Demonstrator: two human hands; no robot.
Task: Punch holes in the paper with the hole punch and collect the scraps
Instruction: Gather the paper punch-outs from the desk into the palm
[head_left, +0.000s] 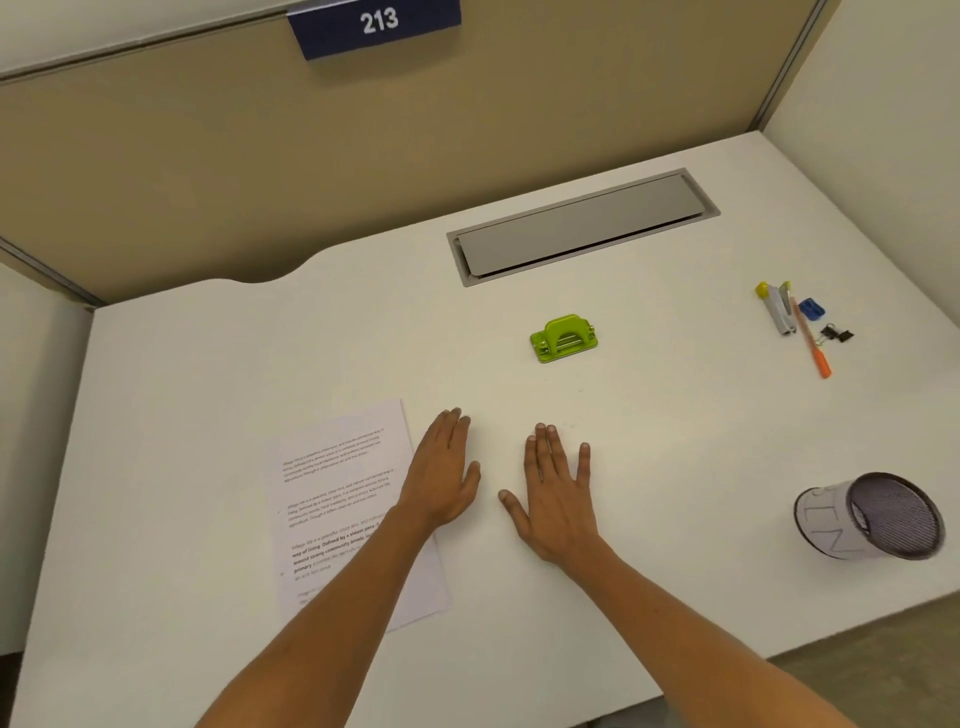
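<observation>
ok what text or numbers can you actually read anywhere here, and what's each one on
"213": white digits on the dark blue sign on the tan partition wall.
"Village life is a peaceful...", "way of living. Defined by a slower pace": partly legible on the printed white paper sheet; the rest is too small to read.
Large handwritten letters on the paper wrapped round the black mesh cup: not legible.
</observation>
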